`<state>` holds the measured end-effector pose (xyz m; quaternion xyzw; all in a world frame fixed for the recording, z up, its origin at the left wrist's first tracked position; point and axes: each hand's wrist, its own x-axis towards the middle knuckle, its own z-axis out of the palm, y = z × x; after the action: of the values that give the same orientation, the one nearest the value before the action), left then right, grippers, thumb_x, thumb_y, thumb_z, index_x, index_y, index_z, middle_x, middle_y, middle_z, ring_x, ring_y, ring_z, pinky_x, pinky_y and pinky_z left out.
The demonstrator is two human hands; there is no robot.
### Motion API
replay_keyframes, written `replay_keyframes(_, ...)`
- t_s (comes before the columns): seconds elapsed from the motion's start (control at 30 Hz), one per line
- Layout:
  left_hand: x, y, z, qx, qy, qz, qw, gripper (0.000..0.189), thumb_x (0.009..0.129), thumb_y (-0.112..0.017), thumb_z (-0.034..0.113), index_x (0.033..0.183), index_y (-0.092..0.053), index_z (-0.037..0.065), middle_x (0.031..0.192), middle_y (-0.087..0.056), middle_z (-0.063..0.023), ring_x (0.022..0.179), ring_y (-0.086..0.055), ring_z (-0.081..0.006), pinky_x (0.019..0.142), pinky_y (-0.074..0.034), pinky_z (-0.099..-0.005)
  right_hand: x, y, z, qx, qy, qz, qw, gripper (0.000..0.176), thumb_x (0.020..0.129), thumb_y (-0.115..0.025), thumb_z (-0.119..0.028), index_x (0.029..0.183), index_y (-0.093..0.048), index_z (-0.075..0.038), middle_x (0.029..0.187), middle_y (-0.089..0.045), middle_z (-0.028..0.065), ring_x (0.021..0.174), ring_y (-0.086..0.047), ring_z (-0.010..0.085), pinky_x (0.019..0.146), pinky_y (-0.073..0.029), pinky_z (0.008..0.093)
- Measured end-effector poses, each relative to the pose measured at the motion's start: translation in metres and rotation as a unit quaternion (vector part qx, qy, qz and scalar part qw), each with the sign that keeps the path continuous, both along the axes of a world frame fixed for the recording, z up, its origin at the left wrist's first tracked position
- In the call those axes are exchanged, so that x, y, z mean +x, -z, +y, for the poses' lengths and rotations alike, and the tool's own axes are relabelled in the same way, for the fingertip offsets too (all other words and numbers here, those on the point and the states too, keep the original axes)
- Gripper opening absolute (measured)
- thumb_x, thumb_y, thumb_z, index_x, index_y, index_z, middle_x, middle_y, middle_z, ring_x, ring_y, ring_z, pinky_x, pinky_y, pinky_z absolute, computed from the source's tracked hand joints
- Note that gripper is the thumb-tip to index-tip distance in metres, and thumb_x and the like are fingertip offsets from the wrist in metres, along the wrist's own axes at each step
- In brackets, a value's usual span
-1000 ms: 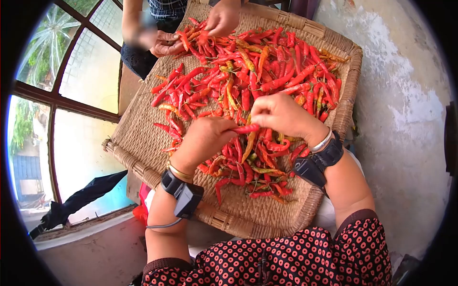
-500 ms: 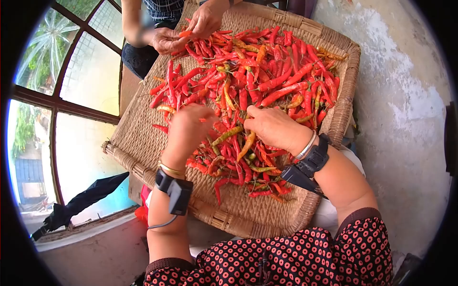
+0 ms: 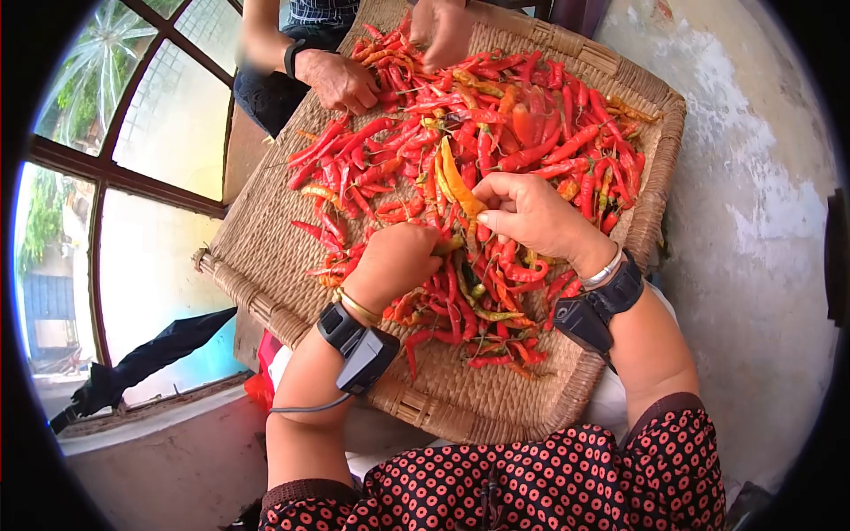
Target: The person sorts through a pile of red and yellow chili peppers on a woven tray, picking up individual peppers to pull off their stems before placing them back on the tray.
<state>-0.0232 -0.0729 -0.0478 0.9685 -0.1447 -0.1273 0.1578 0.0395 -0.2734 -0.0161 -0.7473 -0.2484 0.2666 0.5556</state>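
A heap of mostly red chili peppers (image 3: 531, 155) is spread over a woven tray (image 3: 496, 403). My right hand (image 3: 542, 219) pinches an orange-yellow chili pepper (image 3: 459, 186) by one end, thumb against fingers, with the pepper pointing up and left over the heap. Just left and lower, my left hand (image 3: 394, 263) is closed above the peppers. A greenish chili pepper (image 3: 452, 242) shows at its fingertips, its far part hidden by the hand.
Across the tray, another person's hand (image 3: 341, 81) reaches into the peppers and their other hand (image 3: 443, 34) is blurred above the heap. A folded black umbrella (image 3: 146, 367) leans by the window (image 3: 164, 124) at left. A stained wall (image 3: 735, 177) stands at right.
My left hand has moved right and down to the greenish pepper. My right hand has risen slightly rightward, now holding the orange-yellow pepper. The other person's hands have come apart.
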Motion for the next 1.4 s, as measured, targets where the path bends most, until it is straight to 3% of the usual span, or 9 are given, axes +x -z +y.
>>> replay_keyframes(0.2, -0.005, -0.045, 0.034, -0.128, -0.068, 0.01, 0.989, 0.017, 0.074, -0.063, 0.019, 0.081, -0.063, 0.003, 0.068, -0.06, -0.016, 0.066, -0.06, -0.032, 0.06, -0.047, -0.0398, 0.001, -0.001, -0.005, 0.039, 0.059, 0.081, 0.994, 0.015, 0.083, -0.056, -0.007, 0.094, -0.058, 0.003, 0.074, -0.06, 0.0017, 0.06, -0.054, 0.0058, 0.052, -0.045, 0.0215)
replay_keyframes(0.37, -0.002, -0.065, 0.068, -0.436, -0.251, 0.05, 0.863, 0.023, 0.078, -0.065, 0.009, 0.097, -0.059, -0.004, 0.077, -0.062, -0.0086, 0.062, -0.056, -0.0138, 0.056, -0.045, -0.0237, 0.002, 0.001, -0.006, 0.01, 0.066, 0.079, 0.995, 0.015, 0.083, -0.057, -0.008, 0.093, -0.059, 0.002, 0.068, -0.058, 0.0003, 0.054, -0.051, 0.0047, 0.047, -0.043, 0.021)
replay_keyframes(0.5, 0.018, -0.03, 0.078, -0.039, -0.234, -0.402, 0.884, 0.04, 0.078, -0.068, 0.012, 0.111, -0.052, -0.003, 0.101, -0.057, -0.0122, 0.06, -0.056, -0.0123, 0.055, -0.046, -0.0251, -0.004, -0.001, -0.002, -0.022, 0.03, 0.061, 0.997, 0.015, 0.081, -0.058, -0.01, 0.09, -0.061, 0.002, 0.065, -0.058, 0.0001, 0.054, -0.051, 0.005, 0.048, -0.042, 0.0231)
replay_keyframes(0.57, 0.011, -0.035, 0.046, -0.342, -0.3, -0.124, 0.882, 0.033, 0.08, -0.067, 0.018, 0.105, -0.059, -0.001, 0.087, -0.061, -0.0086, 0.06, -0.055, -0.0105, 0.056, -0.046, -0.0256, -0.006, -0.002, 0.001, -0.02, 0.018, 0.05, 0.998, 0.014, 0.081, -0.059, -0.01, 0.089, -0.061, 0.001, 0.065, -0.059, 0.0009, 0.055, -0.051, 0.0057, 0.05, -0.043, 0.0244)
replay_keyframes(0.67, -0.005, -0.037, 0.005, -0.424, -0.213, 0.102, 0.874, 0.025, 0.088, -0.059, 0.02, 0.104, -0.062, 0.001, 0.08, -0.06, 0.0029, 0.062, -0.048, -0.0017, 0.054, -0.04, -0.018, -0.013, 0.0, 0.005, -0.026, 0.007, 0.027, 0.999, 0.015, 0.08, -0.06, -0.011, 0.088, -0.06, 0.001, 0.065, -0.06, 0.0035, 0.058, -0.054, 0.0079, 0.054, -0.044, 0.028)
replay_keyframes(0.8, -0.01, -0.023, -0.016, -0.556, -0.163, 0.095, 0.81, 0.021, 0.088, -0.058, 0.019, 0.101, -0.062, 0.003, 0.079, -0.06, 0.0049, 0.058, -0.045, 0.0002, 0.05, -0.036, -0.0165, -0.021, 0.007, 0.012, 0.024, -0.017, -0.09, 0.996, 0.015, 0.081, -0.062, -0.012, 0.088, -0.06, 0.001, 0.066, -0.061, 0.0038, 0.06, -0.055, 0.0077, 0.057, -0.046, 0.0272)
replay_keyframes(1.23, 0.028, -0.029, 0.083, -0.593, -0.353, 0.011, 0.724, 0.023, 0.09, -0.055, 0.02, 0.1, -0.06, -0.001, 0.079, -0.063, -0.0057, 0.054, -0.05, -0.0037, 0.049, -0.042, -0.016, -0.015, 0.016, 0.01, 0.066, 0.042, 0.1, 0.992, 0.016, 0.083, -0.059, -0.011, 0.095, -0.061, 0.0, 0.074, -0.062, 0.0028, 0.06, -0.057, 0.0089, 0.058, -0.047, 0.0242)
replay_keyframes(1.33, 0.031, -0.031, 0.07, -0.658, -0.4, -0.102, 0.63, 0.028, 0.091, -0.054, 0.02, 0.108, -0.056, -0.002, 0.082, -0.062, -0.0063, 0.06, -0.053, -0.0051, 0.056, -0.045, -0.0175, -0.018, 0.022, 0.009, -0.001, -0.009, -0.039, 0.999, 0.018, 0.08, -0.061, -0.014, 0.092, -0.062, -0.001, 0.077, -0.063, 0.0091, 0.065, -0.06, 0.0184, 0.062, -0.048, 0.0304)
replay_keyframes(1.4, 0.028, -0.026, 0.071, -0.617, -0.393, -0.115, 0.672, 0.03, 0.089, -0.055, 0.019, 0.11, -0.056, -0.003, 0.081, -0.062, -0.0058, 0.066, -0.054, -0.0068, 0.061, -0.045, -0.0192, -0.018, 0.016, 0.009, -0.082, -0.06, -0.171, 0.98, 0.021, 0.076, -0.062, -0.017, 0.09, -0.062, -0.002, 0.081, -0.062, 0.0138, 0.075, -0.061, 0.0278, 0.07, -0.048, 0.0368)
